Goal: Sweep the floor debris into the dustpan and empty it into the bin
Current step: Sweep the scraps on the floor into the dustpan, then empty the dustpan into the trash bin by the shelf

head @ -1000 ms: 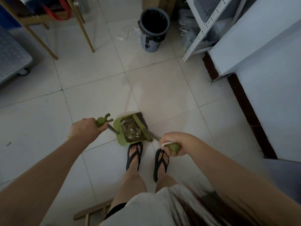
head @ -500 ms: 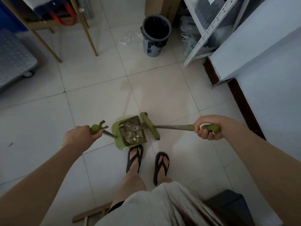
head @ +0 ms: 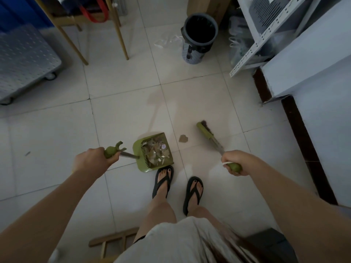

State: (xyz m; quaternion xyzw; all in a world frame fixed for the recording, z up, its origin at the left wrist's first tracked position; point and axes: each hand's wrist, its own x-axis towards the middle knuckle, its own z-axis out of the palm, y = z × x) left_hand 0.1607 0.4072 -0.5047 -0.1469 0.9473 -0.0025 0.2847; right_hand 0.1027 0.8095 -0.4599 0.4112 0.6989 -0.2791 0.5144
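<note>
A green dustpan [head: 140, 161] rests on the tiled floor just ahead of my feet, filled with brown and pale debris [head: 157, 152]. My left hand [head: 91, 160] grips the green end of its long handle. In my right hand [head: 234, 160] is the handle of a green broom, whose head [head: 204, 130] is on the floor to the right of the dustpan. One brown scrap [head: 183, 138] lies on the tile between pan and broom head. A grey bin [head: 199, 37] with a black liner stands at the far side.
Wooden chair legs [head: 121, 40] stand far left of the bin, a grey wheeled cart [head: 24, 59] at left. A white metal rack [head: 266, 33] and white wall with dark skirting [head: 303, 141] bound the right. A wooden frame [head: 112, 241] and dark box [head: 269, 242] lie behind my feet.
The broom head has swung away from the dustpan mouth to the right and forward, my right hand drawing back toward me. A brown scrap now shows on the tile. The dustpan stays put.
</note>
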